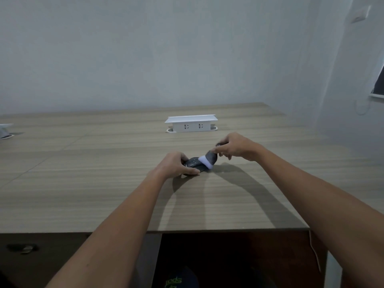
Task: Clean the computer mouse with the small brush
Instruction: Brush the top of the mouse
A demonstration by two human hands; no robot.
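Left hand (176,164) curls around the black computer mouse (195,164), fingers over its far side and thumb along the near edge, pinning it to the wooden table (104,183). The mouse lies on the near side of the white socket box (191,123), well apart from it. Right hand (232,148), just right of the mouse, pinches the small brush (208,159) by its dark handle, fingers closed, white bristles touching the mouse's right end. Markings on the mouse are too small to read. Below the table edge, green lettering (173,282) on dark cloth is only partly legible.

White socket box (191,123) on wooden desk (83,183)
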